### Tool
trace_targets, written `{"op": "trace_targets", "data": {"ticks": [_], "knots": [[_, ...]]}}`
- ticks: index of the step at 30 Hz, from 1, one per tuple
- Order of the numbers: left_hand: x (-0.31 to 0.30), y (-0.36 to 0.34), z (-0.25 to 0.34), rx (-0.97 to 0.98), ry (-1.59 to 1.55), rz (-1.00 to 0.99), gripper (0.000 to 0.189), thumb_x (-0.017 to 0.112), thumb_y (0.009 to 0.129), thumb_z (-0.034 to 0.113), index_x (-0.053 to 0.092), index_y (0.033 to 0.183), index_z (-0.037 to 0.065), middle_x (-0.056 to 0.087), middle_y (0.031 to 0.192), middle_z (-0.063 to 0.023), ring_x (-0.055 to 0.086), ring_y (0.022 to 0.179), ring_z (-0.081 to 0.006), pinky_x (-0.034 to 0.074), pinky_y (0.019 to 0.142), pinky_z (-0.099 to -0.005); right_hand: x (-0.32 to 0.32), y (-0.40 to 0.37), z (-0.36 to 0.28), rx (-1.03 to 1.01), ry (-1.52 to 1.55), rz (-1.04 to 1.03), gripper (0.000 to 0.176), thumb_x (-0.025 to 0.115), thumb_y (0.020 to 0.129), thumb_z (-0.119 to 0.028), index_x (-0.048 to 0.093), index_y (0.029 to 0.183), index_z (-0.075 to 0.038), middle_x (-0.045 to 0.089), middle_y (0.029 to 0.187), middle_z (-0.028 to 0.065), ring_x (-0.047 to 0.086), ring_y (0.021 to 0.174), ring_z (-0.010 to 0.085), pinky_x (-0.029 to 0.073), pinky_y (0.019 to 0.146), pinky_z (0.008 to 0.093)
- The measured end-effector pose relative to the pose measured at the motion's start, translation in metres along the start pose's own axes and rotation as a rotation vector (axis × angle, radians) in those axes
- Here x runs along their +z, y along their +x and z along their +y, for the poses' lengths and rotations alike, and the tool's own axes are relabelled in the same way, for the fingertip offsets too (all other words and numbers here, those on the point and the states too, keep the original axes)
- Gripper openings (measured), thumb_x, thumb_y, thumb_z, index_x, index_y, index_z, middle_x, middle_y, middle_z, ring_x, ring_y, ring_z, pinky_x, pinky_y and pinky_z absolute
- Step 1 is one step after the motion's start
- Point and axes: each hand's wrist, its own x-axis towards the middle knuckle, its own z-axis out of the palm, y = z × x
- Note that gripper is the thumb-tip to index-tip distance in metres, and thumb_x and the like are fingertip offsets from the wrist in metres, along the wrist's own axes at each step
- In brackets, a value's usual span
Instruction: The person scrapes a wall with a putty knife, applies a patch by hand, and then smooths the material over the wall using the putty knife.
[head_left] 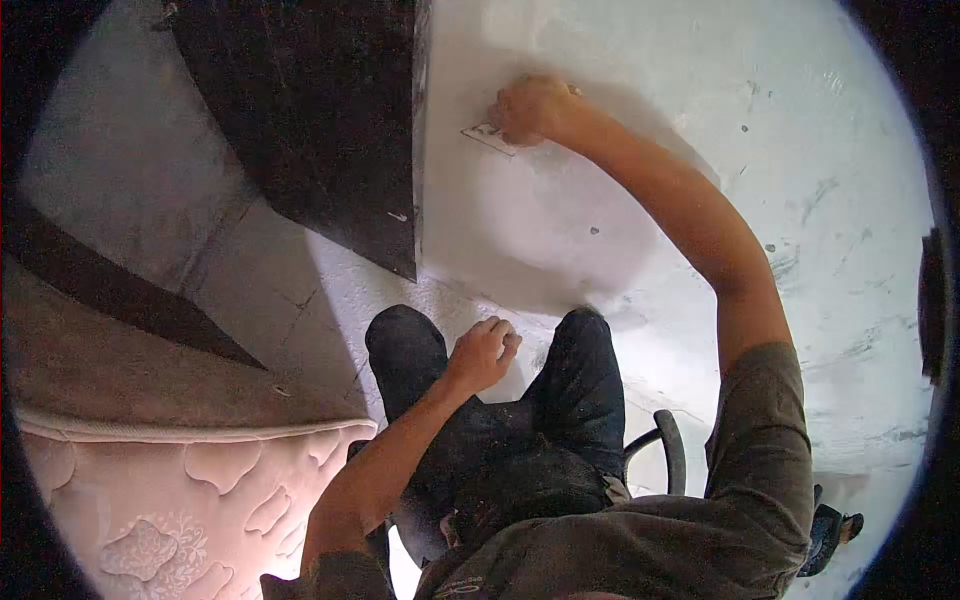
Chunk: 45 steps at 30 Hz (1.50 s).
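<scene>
Up against the pale wall point(620, 180), my right hand point(535, 108) is closed around a thin flat pale piece point(490, 139). One straight edge of that piece shows below the fingers, at the wall surface; its exact kind is not clear. My right arm stretches across the wall and casts a shadow on it. Lower down, my left hand point(483, 355) hangs between my knees with its fingers curled in. Nothing shows sticking out of it, though the palm is hidden.
A dark panel point(330, 120) stands left of the wall patch, with its edge close to my right hand. A pink quilted mattress point(180, 490) lies at the lower left. Beside my right thigh is a black curved chair armrest point(670, 450). Small dark spots mark the wall.
</scene>
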Motion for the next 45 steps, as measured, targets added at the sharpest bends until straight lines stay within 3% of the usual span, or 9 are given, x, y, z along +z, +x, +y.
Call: {"op": "trace_targets", "data": {"ticks": [12, 15, 17, 24, 27, 29, 33, 35, 45], "knots": [[-0.003, 0.001, 0.004, -0.021, -0.029, -0.003, 0.018, 0.056, 0.088, 0.021, 0.054, 0.086, 0.003, 0.057, 0.085, -0.0132, 0.059, 0.083, -0.0344, 0.048, 0.071, -0.0458, 0.003, -0.003, 0.006, 0.028, 0.059, 0.047, 0.028, 0.051, 0.085, -0.022, 0.067, 0.102, -0.007, 0.067, 0.098, 0.0122, 0.065, 0.093, 0.0356, 0.056, 0.073, 0.0546], [-0.003, 0.001, 0.003, -0.020, -0.028, -0.007, 0.018, 0.056, 0.089, 0.021, 0.054, 0.087, 0.003, 0.057, 0.086, -0.0134, 0.059, 0.083, -0.0345, 0.048, 0.072, -0.0458, 0.024, 0.017, 0.008, 0.015, 0.085, 0.018, 0.030, 0.054, 0.082, -0.018, 0.064, 0.109, -0.012, 0.065, 0.108, 0.0123, 0.062, 0.102, 0.0368, 0.052, 0.075, 0.0627], [-0.002, 0.000, 0.003, -0.023, -0.030, -0.008, 0.018, 0.056, 0.089, 0.021, 0.054, 0.087, 0.003, 0.058, 0.086, -0.0134, 0.059, 0.083, -0.0344, 0.048, 0.072, -0.0457, 0.026, 0.014, 0.005, -0.023, -0.038, 0.104, 0.027, 0.051, 0.084, -0.022, 0.069, 0.096, -0.005, 0.068, 0.096, 0.0117, 0.065, 0.094, 0.0299, 0.055, 0.077, 0.0458], [-0.004, -0.001, 0.004, 0.016, -0.002, 0.032, 0.016, 0.057, 0.088, 0.019, 0.055, 0.087, 0.004, 0.058, 0.085, -0.0136, 0.059, 0.083, -0.0344, 0.048, 0.071, -0.0445, 0.054, 0.009, -0.006, -0.077, -0.073, -0.016, 0.026, 0.051, 0.084, -0.021, 0.068, 0.095, -0.005, 0.068, 0.095, 0.0128, 0.065, 0.090, 0.0313, 0.052, 0.080, 0.0453], [-0.004, 0.000, 0.007, 0.011, 0.012, 0.051, 0.015, 0.058, 0.088, 0.018, 0.055, 0.085, 0.004, 0.058, 0.083, -0.0138, 0.059, 0.080, -0.0345, 0.047, 0.070, -0.0436, 0.060, 0.012, 0.000, -0.098, 0.125, 0.055, 0.029, 0.051, 0.084, -0.018, 0.067, 0.105, -0.009, 0.065, 0.107, 0.0132, 0.063, 0.099, 0.0363, 0.050, 0.082, 0.0594], [-0.004, 0.000, 0.008, 0.003, 0.021, 0.053, 0.016, 0.058, 0.088, 0.019, 0.055, 0.084, 0.004, 0.058, 0.083, -0.0134, 0.059, 0.081, -0.0344, 0.047, 0.070, -0.0439, 0.041, 0.004, 0.009, 0.028, 0.219, 0.134, 0.025, 0.053, 0.083, -0.021, 0.068, 0.094, -0.004, 0.067, 0.094, 0.0170, 0.064, 0.091, 0.0347, 0.051, 0.081, 0.0471], [-0.003, 0.001, 0.006, 0.015, 0.007, 0.032, 0.017, 0.059, 0.088, 0.020, 0.055, 0.085, 0.004, 0.058, 0.083, -0.0129, 0.060, 0.081, -0.0338, 0.048, 0.071, -0.0437, 0.027, -0.009, 0.020, 0.035, 0.149, 0.166, 0.024, 0.054, 0.083, -0.022, 0.066, 0.095, -0.004, 0.067, 0.093, 0.0177, 0.064, 0.091, 0.0352, 0.051, 0.081, 0.0477], [0.000, 0.001, 0.005, 0.015, 0.002, 0.032, 0.017, 0.059, 0.088, 0.020, 0.055, 0.085, 0.004, 0.058, 0.083, -0.0127, 0.060, 0.081, -0.0336, 0.048, 0.071, -0.0437, 0.044, -0.003, 0.022, -0.033, 0.219, 0.388, 0.024, 0.055, 0.083, -0.021, 0.066, 0.090, -0.001, 0.067, 0.089, 0.0183, 0.065, 0.087, 0.0348, 0.051, 0.080, 0.0472], [-0.001, 0.001, 0.007, 0.038, 0.022, 0.060, 0.017, 0.058, 0.087, 0.020, 0.054, 0.085, 0.003, 0.058, 0.085, -0.0135, 0.059, 0.082, -0.0344, 0.049, 0.070, -0.0439, 0.034, -0.019, 0.006, -0.061, 0.098, 0.184, 0.024, 0.053, 0.082, -0.019, 0.068, 0.090, -0.002, 0.067, 0.097, 0.0175, 0.065, 0.089, 0.0350, 0.052, 0.079, 0.0454]]}}
